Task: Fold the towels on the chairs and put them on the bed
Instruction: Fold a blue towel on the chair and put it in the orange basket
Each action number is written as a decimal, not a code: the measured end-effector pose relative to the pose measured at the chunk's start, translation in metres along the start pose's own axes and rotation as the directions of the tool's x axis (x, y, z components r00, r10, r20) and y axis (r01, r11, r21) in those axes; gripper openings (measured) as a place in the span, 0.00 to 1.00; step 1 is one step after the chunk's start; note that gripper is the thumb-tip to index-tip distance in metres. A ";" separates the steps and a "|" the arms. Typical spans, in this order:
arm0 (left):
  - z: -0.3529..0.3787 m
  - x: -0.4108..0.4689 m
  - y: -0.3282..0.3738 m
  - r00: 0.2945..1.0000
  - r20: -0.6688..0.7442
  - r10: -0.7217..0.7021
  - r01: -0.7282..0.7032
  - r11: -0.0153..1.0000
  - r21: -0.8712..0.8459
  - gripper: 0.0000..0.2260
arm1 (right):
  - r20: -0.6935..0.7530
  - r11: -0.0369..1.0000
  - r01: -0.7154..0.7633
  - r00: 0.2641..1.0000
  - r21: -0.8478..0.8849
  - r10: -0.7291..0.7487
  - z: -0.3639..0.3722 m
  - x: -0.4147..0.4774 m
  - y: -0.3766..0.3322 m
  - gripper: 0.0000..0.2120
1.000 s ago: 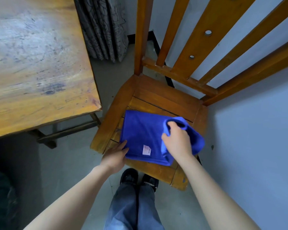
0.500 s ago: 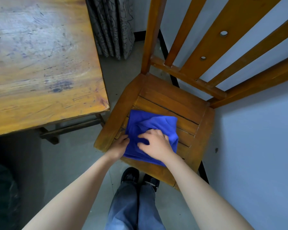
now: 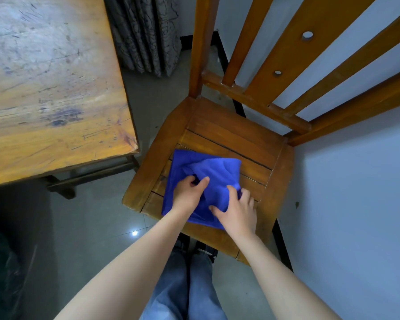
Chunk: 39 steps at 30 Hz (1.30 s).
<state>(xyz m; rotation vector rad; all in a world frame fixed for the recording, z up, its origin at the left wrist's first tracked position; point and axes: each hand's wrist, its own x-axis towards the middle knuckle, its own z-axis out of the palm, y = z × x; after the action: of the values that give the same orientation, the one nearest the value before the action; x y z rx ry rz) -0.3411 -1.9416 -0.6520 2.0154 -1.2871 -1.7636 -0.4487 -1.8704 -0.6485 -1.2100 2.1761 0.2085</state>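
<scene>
Right now the blue towel (image 3: 217,168) lies on the front left part of the wooden chair (image 3: 229,135) seat, folded down into a small, roughly square bundle. Its left edge runs flat and straight over the seat slats, while the middle is bunched up into soft ridges. The near corner reaches the front rail of the seat.

Both hands are on the cloth. The left hand (image 3: 188,196) sits over the middle of the towel, its thumb and fingers drawn together and pinching a raised fold between them. The right hand (image 3: 239,212) is at the towel's near right side, with its fingers curled down into the edge of the cloth and its thumb spread across the top layer, so it grips the towel too. The two hands are close together but do not touch.

The back slats of the chair rise toward the upper right, in front of a pale wall (image 3: 356,204). A worn wooden table (image 3: 51,88) stands to the left, its corner just beside the seat without touching it. A grey patterned curtain (image 3: 148,35) hangs behind, between table and chair. Below the arms, blue jeans (image 3: 183,292) and dark shoes (image 3: 203,250) show on the grey tiled floor (image 3: 97,227), right at the chair's front edge
</scene>
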 end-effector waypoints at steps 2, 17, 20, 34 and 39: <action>0.006 0.001 0.012 0.998 -0.050 -0.048 0.040 0.988 -0.148 0.10 | 0.002 1.000 0.007 1.000 -0.004 -0.007 0.002 0.001 -0.004 0.31; -0.034 0.040 0.028 0.988 -0.089 -0.123 0.086 0.937 -0.339 0.19 | 0.175 0.957 0.289 0.942 0.002 -0.285 0.009 -0.003 0.003 0.26; -0.026 0.021 0.006 0.987 -0.127 -0.097 0.084 0.991 -0.105 0.23 | 0.163 0.968 0.249 0.956 -0.007 -0.245 0.010 -0.004 0.000 0.27; -0.028 -0.004 -0.042 0.995 0.058 -0.079 0.054 0.937 0.344 0.21 | -0.080 0.982 0.186 0.979 -0.020 -0.187 -0.017 0.032 -0.024 0.23; -0.032 -0.011 -0.053 0.986 0.128 -0.106 0.035 0.885 0.464 0.33 | 0.007 0.928 0.358 0.933 -0.104 -0.359 -0.035 0.070 -0.059 0.26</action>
<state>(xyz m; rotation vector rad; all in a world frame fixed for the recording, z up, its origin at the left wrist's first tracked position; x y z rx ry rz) -0.2869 -1.9140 -0.6679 2.2177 -1.8539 -1.8007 -0.4430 -1.9678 -0.6530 -1.6460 1.9289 0.1597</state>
